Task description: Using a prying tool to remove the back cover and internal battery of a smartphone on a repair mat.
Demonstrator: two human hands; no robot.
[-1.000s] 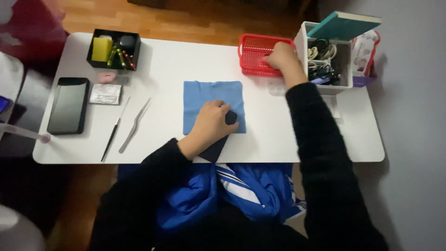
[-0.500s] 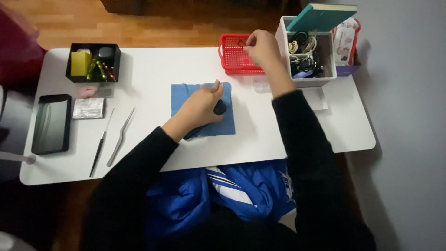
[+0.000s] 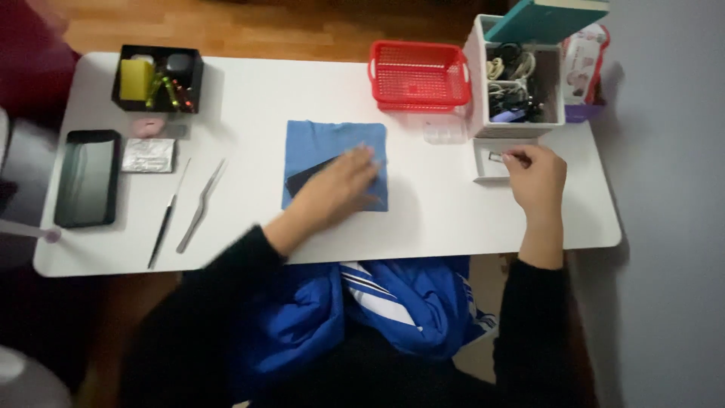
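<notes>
Left hand lies flat on a dark phone atop the cloth; right hand pinches something tiny at the small tray.

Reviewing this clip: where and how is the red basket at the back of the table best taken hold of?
Probably by the two short ends of the red basket, where small handle lips stick out of the rim. It sits upright, open side up, and looks empty. Come from above and the front: the white organiser box stands close on its right, so the left end has more room. Both hands are elsewhere.
</notes>
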